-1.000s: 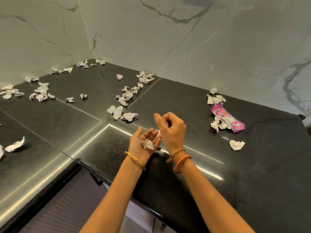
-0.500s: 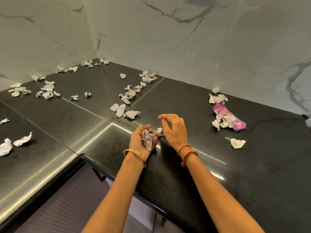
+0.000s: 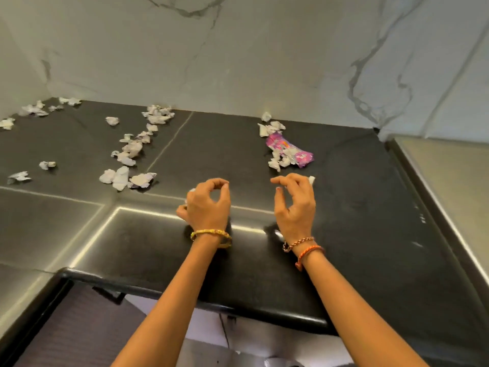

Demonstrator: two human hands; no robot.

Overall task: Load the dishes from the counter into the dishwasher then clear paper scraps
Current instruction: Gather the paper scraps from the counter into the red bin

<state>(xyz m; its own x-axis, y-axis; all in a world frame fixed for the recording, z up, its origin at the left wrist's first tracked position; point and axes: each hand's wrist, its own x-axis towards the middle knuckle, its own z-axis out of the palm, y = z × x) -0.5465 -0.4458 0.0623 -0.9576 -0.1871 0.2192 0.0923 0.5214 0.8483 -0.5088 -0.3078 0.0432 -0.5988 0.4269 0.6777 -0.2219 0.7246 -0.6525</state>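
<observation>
Ahead of the right hand point(image 3: 295, 207), a pink wrapper point(image 3: 289, 152) ringed with paper scraps point(image 3: 276, 161) blocks the way toward the marble wall point(image 3: 238, 62); one white scrap point(image 3: 311, 179) sits just beyond its fingertips. To that hand's right the black counter point(image 3: 357, 207) lies open as far as its raised edge. Between the two hands a bare lane runs forward to the wall. Left of the left hand point(image 3: 209, 205) (which already holds crumpled paper) a cluster of scraps point(image 3: 124, 177) lies near, with a trail of scraps point(image 3: 135, 147) beyond it.
</observation>
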